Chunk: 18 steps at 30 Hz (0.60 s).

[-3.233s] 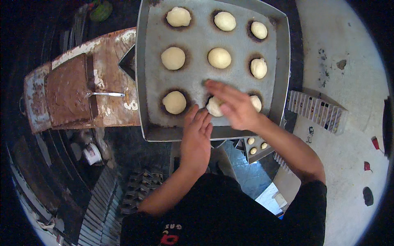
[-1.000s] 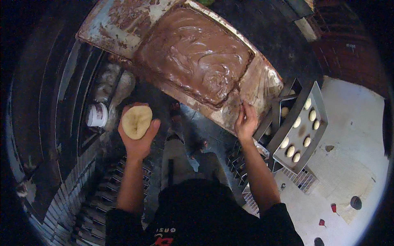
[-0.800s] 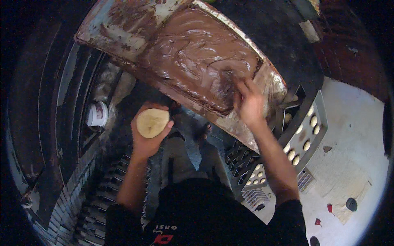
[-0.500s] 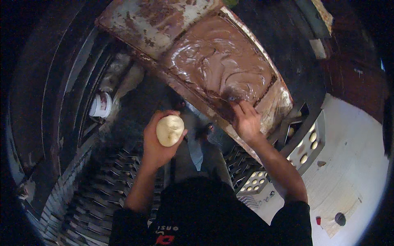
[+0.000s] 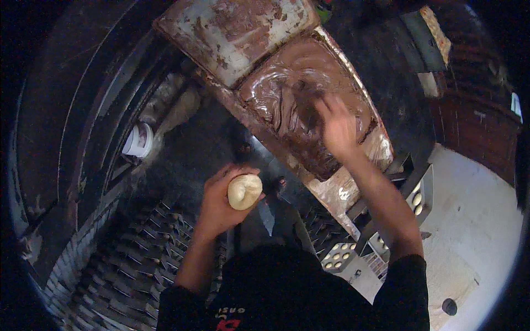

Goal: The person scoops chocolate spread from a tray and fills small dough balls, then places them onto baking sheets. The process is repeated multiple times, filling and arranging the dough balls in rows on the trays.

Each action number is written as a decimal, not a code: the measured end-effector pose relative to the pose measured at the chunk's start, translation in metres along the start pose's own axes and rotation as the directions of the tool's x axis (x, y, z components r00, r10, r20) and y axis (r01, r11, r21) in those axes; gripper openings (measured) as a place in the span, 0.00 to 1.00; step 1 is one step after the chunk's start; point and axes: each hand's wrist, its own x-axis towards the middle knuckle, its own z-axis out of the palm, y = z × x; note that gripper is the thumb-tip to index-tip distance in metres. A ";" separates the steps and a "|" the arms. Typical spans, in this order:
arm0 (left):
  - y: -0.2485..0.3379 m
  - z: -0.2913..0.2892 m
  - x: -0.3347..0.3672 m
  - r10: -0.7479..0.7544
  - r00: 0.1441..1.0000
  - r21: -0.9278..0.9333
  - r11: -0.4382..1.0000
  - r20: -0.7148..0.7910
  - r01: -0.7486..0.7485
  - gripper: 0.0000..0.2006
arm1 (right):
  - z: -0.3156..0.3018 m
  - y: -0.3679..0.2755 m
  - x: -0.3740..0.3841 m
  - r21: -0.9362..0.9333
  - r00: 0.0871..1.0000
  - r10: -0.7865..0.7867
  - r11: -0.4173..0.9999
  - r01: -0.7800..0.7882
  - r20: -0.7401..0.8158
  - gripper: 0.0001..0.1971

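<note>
A pale, round ball of dough [image 5: 244,192] is in my left hand [image 5: 216,207], with the fingers curled around it and a dimple showing in its top. My right hand [image 5: 339,131] is over the glossy brown chocolate-like spread [image 5: 292,60]; its fingers are smeared by motion, and whether they hold anything cannot be made out. The spread fills the nearer section of a long, stained tray [image 5: 349,71] and lies in swirls and ridges.
The tray's far section [image 5: 232,38] is smeared with brown residue. Baking trays with pale dough rounds stand on the right, one [image 5: 339,255] low near my body and another [image 5: 424,193] farther out. A white tub [image 5: 138,140] sits left, above dark metal racks [image 5: 138,248].
My right hand has moved up and away, from the near edge of the spread to over its middle. My left hand has shifted slightly right and lower in view with the dough ball.
</note>
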 end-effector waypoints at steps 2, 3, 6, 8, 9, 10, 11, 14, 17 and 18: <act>0.003 0.005 0.007 0.064 0.998 -0.016 0.998 -0.024 -0.064 0.26 | 0.013 0.004 0.030 -0.034 0.999 -0.023 0.999 0.024 0.022 0.16; 0.004 0.004 0.006 0.085 0.996 -0.019 0.996 -0.034 -0.085 0.26 | 0.018 0.001 0.036 -0.041 0.999 -0.033 0.999 0.035 0.041 0.16; 0.004 0.004 -0.002 0.039 0.994 -0.094 0.994 -0.106 -0.049 0.24 | 0.035 -0.017 -0.047 0.002 0.976 -0.214 0.977 0.214 0.041 0.15; -0.002 0.004 -0.004 0.036 0.993 -0.098 0.994 -0.110 -0.047 0.23 | 0.032 0.003 -0.063 0.015 0.978 -0.205 0.979 0.205 0.035 0.16; -0.004 0.004 -0.003 0.037 0.994 -0.099 0.994 -0.107 -0.048 0.23 | 0.031 0.009 -0.067 0.020 0.980 -0.196 0.981 0.196 0.030 0.16; -0.004 0.005 -0.002 0.042 0.995 -0.091 0.995 -0.095 -0.051 0.23 | 0.022 0.013 -0.049 -0.004 0.995 -0.094 0.996 0.094 0.027 0.16; -0.004 0.006 -0.002 0.045 0.995 -0.080 0.995 -0.092 -0.053 0.23 | 0.007 0.020 -0.015 -0.025 1.000 -0.001 1.000 0.002 0.020 0.16; 0.008 0.012 0.002 0.053 0.998 -0.070 0.996 -0.046 -0.057 0.24 | 0.013 0.029 -0.022 -0.027 0.993 0.078 0.997 -0.076 0.086 0.17; 0.009 0.012 0.006 0.071 0.996 -0.076 0.994 -0.053 -0.075 0.24 | 0.021 0.001 -0.087 0.138 0.994 -0.074 0.988 0.062 0.082 0.16; 0.008 0.014 0.005 0.083 0.995 -0.082 0.993 -0.060 -0.087 0.25 | 0.017 -0.007 -0.105 0.208 0.989 -0.136 0.970 0.122 0.053 0.16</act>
